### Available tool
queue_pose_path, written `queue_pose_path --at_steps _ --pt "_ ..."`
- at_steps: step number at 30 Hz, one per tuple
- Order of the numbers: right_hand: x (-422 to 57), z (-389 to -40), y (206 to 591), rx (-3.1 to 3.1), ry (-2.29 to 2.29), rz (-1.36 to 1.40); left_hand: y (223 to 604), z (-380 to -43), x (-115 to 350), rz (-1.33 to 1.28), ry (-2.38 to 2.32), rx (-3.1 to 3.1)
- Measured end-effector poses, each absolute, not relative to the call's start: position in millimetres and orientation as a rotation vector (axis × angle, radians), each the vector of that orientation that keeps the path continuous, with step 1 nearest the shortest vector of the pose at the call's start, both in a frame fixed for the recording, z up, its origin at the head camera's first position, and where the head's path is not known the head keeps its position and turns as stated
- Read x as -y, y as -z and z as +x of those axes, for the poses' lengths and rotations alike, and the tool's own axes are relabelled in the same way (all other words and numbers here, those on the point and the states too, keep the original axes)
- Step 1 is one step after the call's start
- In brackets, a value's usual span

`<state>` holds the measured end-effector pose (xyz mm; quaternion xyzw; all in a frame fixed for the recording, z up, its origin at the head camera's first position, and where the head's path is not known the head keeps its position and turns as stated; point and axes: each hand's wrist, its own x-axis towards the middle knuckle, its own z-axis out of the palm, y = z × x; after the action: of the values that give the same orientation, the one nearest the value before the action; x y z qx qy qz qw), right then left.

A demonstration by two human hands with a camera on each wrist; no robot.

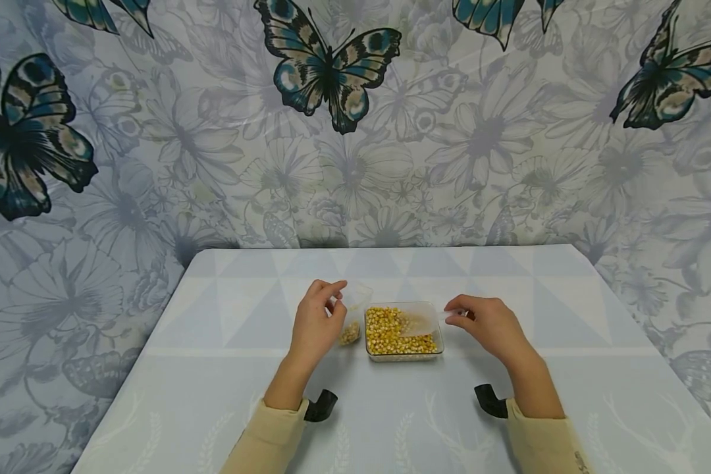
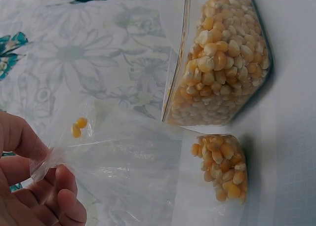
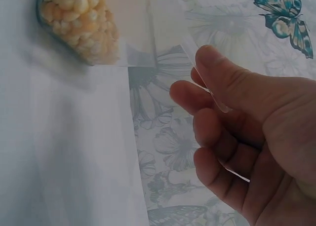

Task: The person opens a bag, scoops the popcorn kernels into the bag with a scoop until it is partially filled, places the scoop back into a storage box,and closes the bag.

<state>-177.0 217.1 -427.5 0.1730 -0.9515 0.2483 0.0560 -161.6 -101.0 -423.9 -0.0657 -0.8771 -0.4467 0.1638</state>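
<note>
A clear rectangular container full of yellow corn kernels stands on the table between the hands. My left hand pinches the top edge of a clear plastic bag, left of the container. Kernels fill the bag's bottom, which rests on the table, and two more cling near its top. On the other side, my right hand holds the thin handle of a translucent scoop between thumb and fingers. The scoop's head lies over the kernels at the container's right part; how much it carries is unclear.
The pale table has a triangle pattern and ends at a wall covering with butterflies and flowers. Black curved pieces sit at both wrists, by the cream sleeves.
</note>
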Motion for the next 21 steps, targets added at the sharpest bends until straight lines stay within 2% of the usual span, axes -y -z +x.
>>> queue_pose_path --at_steps 21 --pt "-218.4 -189.1 450.9 2.865 -1.02 0.517 421.1 -161.3 97.8 -0.191 1.284 2.515"
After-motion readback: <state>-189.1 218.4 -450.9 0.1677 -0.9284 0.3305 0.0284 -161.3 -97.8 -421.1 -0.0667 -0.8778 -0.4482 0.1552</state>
